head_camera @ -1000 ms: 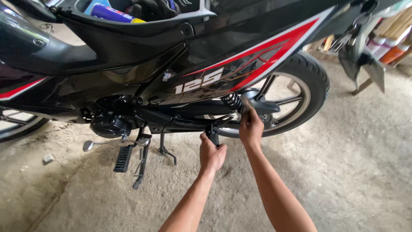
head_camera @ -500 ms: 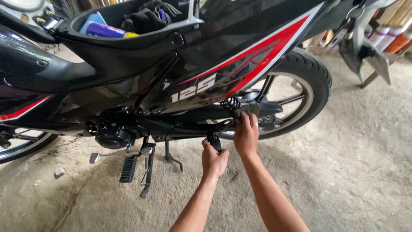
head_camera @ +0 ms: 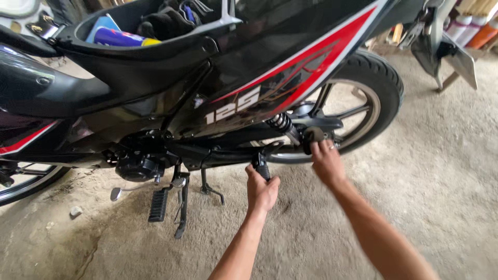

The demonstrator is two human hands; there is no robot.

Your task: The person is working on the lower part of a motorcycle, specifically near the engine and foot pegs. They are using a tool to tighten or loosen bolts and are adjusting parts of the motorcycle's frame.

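At the left, a front wheel (head_camera: 21,179) and a kickstand (head_camera: 180,207) rest on the concrete floor (head_camera: 441,171). The left hand (head_camera: 261,189) closes its fingers (head_camera: 254,179) around the black footpeg (head_camera: 261,166) under the motorcycle (head_camera: 155,98). The footpeg looks stiff and grippy, best held around its rubber. The right hand (head_camera: 327,165) presses its fingers (head_camera: 322,148) together on the shock mount (head_camera: 311,134) beside the rear wheel (head_camera: 381,98).
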